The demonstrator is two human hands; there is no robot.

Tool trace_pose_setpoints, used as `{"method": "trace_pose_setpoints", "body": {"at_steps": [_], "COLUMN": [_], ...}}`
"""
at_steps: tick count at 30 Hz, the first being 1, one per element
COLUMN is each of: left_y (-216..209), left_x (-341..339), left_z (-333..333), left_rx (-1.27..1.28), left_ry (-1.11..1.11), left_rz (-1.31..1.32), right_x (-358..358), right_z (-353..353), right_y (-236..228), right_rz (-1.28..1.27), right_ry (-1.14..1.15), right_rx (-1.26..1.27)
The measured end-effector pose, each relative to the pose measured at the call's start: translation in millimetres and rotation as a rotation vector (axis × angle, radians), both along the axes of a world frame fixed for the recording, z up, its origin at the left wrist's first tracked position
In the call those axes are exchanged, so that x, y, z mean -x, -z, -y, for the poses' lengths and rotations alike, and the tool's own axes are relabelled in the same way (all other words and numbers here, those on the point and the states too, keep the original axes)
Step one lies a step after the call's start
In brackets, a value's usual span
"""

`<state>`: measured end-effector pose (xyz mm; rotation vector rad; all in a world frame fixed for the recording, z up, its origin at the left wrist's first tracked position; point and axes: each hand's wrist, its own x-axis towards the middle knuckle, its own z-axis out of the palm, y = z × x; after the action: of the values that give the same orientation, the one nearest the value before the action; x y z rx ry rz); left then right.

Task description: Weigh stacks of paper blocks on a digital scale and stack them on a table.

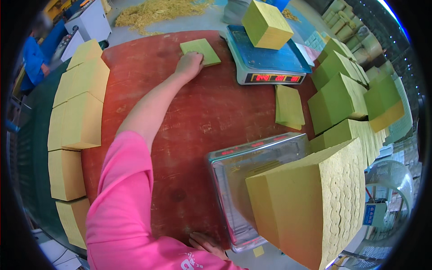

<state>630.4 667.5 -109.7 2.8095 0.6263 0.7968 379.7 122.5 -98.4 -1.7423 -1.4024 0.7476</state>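
Note:
My left arm in a pink sleeve stretches far across the red table (pixel 180 112). At its end my left hand (pixel 191 64) is closed on the near left corner of a thin stack of yellow-green paper sheets (pixel 203 48); the fingertips are mostly hidden. Low in the view, my right hand (pixel 207 244) lies on the table near its front edge, fingers stretched out, partly covered by the pink shirt. Right of the sheets stands a blue-topped digital scale (pixel 252 56) with a block of yellow paper (pixel 270 27) on it.
A nearer metal-topped scale (pixel 225 180) carries a big paper block (pixel 288 202). Paper stacks line the left edge (pixel 85 119) and right side (pixel 337 99). A loose thin stack (pixel 289 105) lies between the scales. At the far left a person in blue (pixel 33 60) stands.

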Motion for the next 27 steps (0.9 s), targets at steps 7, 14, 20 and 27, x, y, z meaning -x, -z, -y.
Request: {"method": "trace_pose_setpoints", "body": {"at_steps": [7, 14, 20, 27], "left_y": [-1, -24, -50, -78], "left_x": [-5, -2, 98, 295], "left_z": [-6, 2, 61, 259], "left_rx": [0.037, 0.017, 0.149, 0.424], "left_ry": [0.016, -0.104, -0.016, -0.068], "left_rz": [0.036, 0.108, 0.154, 0.158], "right_x": [0, 1, 1, -3], "right_z": [5, 4, 10, 2], "right_y": [2, 0, 19, 5], "right_rz": [-0.061, 0.102, 0.198, -0.106], "right_ry": [-0.037, -0.059, -0.147, -0.053], "right_rx": [0.037, -0.035, -0.144, -0.344]}}
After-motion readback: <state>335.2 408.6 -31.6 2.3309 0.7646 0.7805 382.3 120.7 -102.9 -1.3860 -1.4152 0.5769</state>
